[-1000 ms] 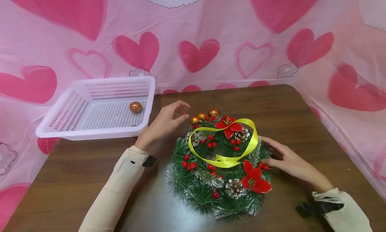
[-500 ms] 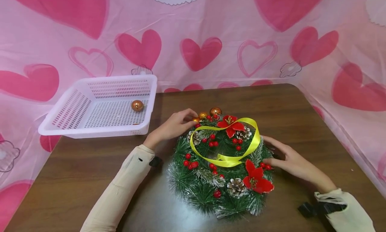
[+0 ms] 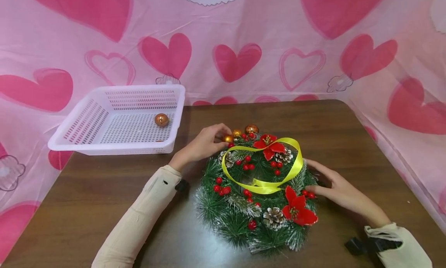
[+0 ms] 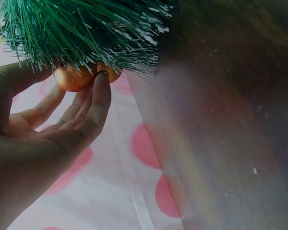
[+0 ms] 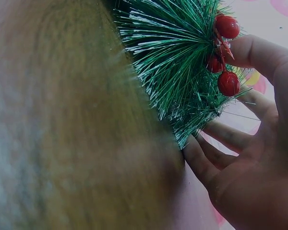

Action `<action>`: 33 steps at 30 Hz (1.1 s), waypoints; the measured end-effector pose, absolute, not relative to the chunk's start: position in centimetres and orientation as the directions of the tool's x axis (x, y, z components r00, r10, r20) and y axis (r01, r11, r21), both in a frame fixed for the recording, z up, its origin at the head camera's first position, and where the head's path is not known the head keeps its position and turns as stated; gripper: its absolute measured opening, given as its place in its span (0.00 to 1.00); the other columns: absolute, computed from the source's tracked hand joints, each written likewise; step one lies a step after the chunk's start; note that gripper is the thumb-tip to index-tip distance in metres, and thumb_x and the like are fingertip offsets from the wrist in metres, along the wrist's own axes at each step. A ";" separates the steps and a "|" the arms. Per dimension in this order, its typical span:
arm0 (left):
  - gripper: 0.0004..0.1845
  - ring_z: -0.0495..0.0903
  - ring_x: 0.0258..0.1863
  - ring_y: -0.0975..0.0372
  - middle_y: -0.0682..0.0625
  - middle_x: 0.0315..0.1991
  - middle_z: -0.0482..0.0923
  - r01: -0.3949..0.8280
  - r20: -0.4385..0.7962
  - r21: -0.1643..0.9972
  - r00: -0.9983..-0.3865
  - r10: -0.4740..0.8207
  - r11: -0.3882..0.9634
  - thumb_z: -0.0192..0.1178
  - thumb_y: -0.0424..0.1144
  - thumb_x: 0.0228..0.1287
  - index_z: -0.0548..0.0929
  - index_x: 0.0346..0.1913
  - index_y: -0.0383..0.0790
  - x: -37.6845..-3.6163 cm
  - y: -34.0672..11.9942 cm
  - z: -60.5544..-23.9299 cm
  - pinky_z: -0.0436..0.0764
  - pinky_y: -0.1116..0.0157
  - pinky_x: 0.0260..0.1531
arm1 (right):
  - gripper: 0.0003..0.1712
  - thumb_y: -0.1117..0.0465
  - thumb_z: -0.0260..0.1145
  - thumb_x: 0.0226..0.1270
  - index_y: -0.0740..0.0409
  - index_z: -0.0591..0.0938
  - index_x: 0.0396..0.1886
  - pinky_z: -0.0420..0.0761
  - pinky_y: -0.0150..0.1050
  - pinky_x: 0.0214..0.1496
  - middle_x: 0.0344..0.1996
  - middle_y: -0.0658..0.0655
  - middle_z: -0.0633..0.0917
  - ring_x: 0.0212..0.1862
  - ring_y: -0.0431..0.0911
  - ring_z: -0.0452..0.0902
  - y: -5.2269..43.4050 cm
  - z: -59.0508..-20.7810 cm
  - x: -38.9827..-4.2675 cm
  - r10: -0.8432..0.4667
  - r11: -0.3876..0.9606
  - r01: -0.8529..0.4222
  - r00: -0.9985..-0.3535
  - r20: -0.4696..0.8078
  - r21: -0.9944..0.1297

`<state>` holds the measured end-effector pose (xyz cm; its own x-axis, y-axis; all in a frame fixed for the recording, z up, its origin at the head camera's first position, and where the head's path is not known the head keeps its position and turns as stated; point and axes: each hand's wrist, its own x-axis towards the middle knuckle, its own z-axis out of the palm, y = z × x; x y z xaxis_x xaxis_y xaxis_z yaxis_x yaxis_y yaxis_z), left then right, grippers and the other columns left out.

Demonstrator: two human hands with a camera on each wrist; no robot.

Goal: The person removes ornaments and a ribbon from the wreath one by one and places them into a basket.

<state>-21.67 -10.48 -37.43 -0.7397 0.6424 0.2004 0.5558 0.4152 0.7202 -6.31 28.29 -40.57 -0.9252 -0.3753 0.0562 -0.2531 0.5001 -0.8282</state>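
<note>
A green frosted Christmas wreath (image 3: 223, 215) lies on the table, dressed with red berries, pine cones and red poinsettias. A loop of yellow ribbon (image 3: 297, 165) rests over its centre. At the wreath's far left edge, my left hand (image 3: 202, 145) holds a small gold bauble (image 3: 228, 138) between thumb and curled fingers. In the left wrist view, this bauble (image 4: 74, 79) sits just under the green needles. My right hand (image 3: 343, 190) grips the wreath's right side, its thumb by the red berries (image 5: 229, 84) and the other fingers along the outer needles.
A white perforated plastic basket (image 3: 111, 147) stands at the back left, with a copper bauble (image 3: 161, 120) inside. Another gold bauble (image 3: 237, 133) and a larger copper one (image 3: 251, 129) are at the wreath's far edge. Behind the wooden table (image 3: 296, 113) hangs a pink heart-print cloth (image 3: 271, 20).
My left hand has moved right and closed around the small gold bauble. My right hand stays at the wreath's right side. The head view has shifted slightly.
</note>
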 end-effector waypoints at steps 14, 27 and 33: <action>0.12 0.83 0.46 0.58 0.46 0.45 0.84 0.553 0.267 0.753 -0.753 0.601 0.358 0.66 0.31 0.65 0.80 0.50 0.35 -21.7 -10.6 -36.9 0.83 0.62 0.47 | 0.39 0.66 0.66 0.67 0.48 0.64 0.76 0.68 0.22 0.59 0.66 0.37 0.72 0.63 0.28 0.68 28.1 -40.3 -6.2 -0.371 0.522 -0.271 -0.926 0.071 -0.809; 0.14 0.82 0.46 0.56 0.43 0.46 0.79 0.569 0.378 0.768 -0.774 0.508 0.295 0.66 0.28 0.64 0.80 0.51 0.33 -21.6 -11.0 -35.5 0.83 0.58 0.48 | 0.39 0.65 0.67 0.67 0.47 0.64 0.76 0.69 0.22 0.58 0.66 0.36 0.72 0.62 0.28 0.68 28.3 -40.4 -6.4 -0.363 0.548 -0.270 -0.929 0.065 -0.791; 0.13 0.82 0.46 0.54 0.42 0.46 0.79 0.557 0.375 0.789 -0.772 0.513 0.260 0.65 0.27 0.64 0.80 0.51 0.32 -21.6 -10.9 -35.5 0.84 0.55 0.48 | 0.39 0.65 0.67 0.67 0.47 0.64 0.76 0.68 0.21 0.58 0.65 0.35 0.72 0.63 0.27 0.68 28.2 -40.5 -6.4 -0.362 0.547 -0.266 -0.930 0.062 -0.794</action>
<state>-21.65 -10.93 -35.52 -0.7716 0.5135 0.3754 0.5569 0.2600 0.7889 -6.41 28.25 -40.47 -0.9302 -0.3617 0.0621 -0.2657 0.5469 -0.7939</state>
